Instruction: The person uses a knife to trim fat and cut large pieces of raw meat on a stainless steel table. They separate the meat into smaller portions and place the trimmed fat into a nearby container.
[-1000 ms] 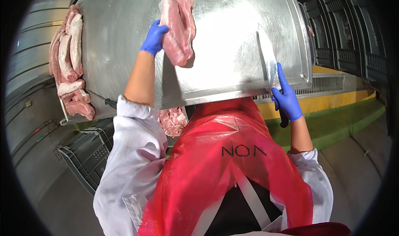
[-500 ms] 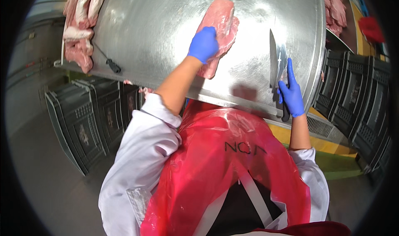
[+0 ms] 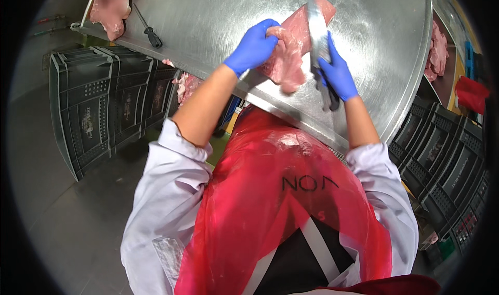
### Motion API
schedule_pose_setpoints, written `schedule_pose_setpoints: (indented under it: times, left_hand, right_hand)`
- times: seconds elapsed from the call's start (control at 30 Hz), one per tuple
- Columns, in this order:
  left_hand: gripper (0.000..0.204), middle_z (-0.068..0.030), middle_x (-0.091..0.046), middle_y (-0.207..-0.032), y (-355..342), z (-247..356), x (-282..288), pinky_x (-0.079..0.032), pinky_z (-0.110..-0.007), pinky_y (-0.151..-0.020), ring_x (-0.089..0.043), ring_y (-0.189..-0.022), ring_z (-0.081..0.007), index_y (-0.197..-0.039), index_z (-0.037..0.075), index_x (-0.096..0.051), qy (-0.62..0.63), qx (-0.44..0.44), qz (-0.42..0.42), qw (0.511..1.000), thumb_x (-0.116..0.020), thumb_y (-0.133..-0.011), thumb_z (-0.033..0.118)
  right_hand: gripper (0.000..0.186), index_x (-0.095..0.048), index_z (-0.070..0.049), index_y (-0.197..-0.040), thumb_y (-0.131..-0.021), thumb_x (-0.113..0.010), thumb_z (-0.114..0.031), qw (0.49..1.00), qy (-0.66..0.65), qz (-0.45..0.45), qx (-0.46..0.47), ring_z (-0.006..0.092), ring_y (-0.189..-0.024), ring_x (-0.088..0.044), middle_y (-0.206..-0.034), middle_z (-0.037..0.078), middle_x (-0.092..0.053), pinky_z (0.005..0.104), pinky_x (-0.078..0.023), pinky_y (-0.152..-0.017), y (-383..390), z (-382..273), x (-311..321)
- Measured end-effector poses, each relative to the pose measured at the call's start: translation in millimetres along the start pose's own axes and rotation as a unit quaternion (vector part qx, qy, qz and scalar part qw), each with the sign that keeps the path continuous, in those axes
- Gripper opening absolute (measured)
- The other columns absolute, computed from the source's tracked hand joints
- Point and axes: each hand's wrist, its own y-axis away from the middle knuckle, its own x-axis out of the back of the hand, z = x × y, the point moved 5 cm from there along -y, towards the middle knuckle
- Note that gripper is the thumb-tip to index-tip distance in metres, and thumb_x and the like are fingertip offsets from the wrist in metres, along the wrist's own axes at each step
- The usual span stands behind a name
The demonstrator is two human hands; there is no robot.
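Note:
My blue-gloved left hand (image 3: 254, 48) grips the left part of a pink slab of raw meat (image 3: 290, 61) on the steel tray (image 3: 379, 19), fingers curled over a loose fold. My blue-gloved right hand (image 3: 337, 72) holds a large knife (image 3: 317, 22) by its dark handle, index finger along the blade. The blade, blurred, lies on or just over the right part of the meat; whether it touches cannot be made out.
At the tray's left sit more meat pieces (image 3: 108, 12) and a dark-handled tool (image 3: 150, 35). Meat trimmings (image 3: 186, 90) show below the front edge. Stacked grey crates (image 3: 93, 113) stand left and right (image 3: 436, 160). Right, a meat bin (image 3: 436, 53) and red object (image 3: 470, 95).
My right hand has brought the knife up and left onto the meat. My left hand's grip has shifted to the meat's upper left fold. The view has turned, showing more crates.

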Motion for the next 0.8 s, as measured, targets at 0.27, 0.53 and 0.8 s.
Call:
schedule_pose_setpoints:
  times: [0.27, 0.53, 0.8]
  left_hand:
    - [0.024, -0.0039, -0.068, -0.095, -22.6, 5.2, 20.7, -0.051, -0.03, -0.084, -0.062, -0.09, -0.0138, -0.109, 0.002, -0.068, -0.003, -0.027, -0.111, 0.993, -0.054, -0.091, 0.009]
    - [0.028, -0.0046, -0.068, -0.098, 2.7, 73.8, 35.3, -0.051, -0.03, -0.083, -0.063, -0.089, -0.014, -0.113, 0.002, -0.068, -0.007, -0.058, -0.151, 0.987, -0.059, -0.09, 0.015]
    - [0.055, -0.0141, -0.065, -0.129, 143.2, 75.2, 242.2, -0.053, -0.032, -0.098, -0.063, -0.119, -0.0229, -0.138, -0.005, -0.054, 0.162, -0.015, 0.106, 0.981, -0.056, -0.084, 0.0]
  right_hand:
    - [0.073, -0.025, -0.028, -0.165, -0.099, -0.055, -0.024, 0.929, 0.277, -0.238, -0.061, 0.022, -0.067, -0.066, -0.084, 0.014, -0.07, 0.0351, -0.055, -0.074, 6.8, -33.3, -66.0]
    - [0.073, -0.023, -0.03, -0.164, -0.097, -0.053, -0.026, 0.924, 0.295, -0.239, -0.038, 0.0341, -0.082, -0.07, -0.093, 0.022, -0.071, 0.0425, -0.054, -0.085, 23.8, -45.3, -90.8]
    - [0.077, -0.028, -0.033, -0.163, -0.095, -0.06, -0.015, 0.902, 0.271, -0.323, -0.096, 0.0244, -0.063, -0.066, -0.077, 0.018, -0.067, 0.039, -0.055, -0.069, 109.5, -31.1, -32.6]
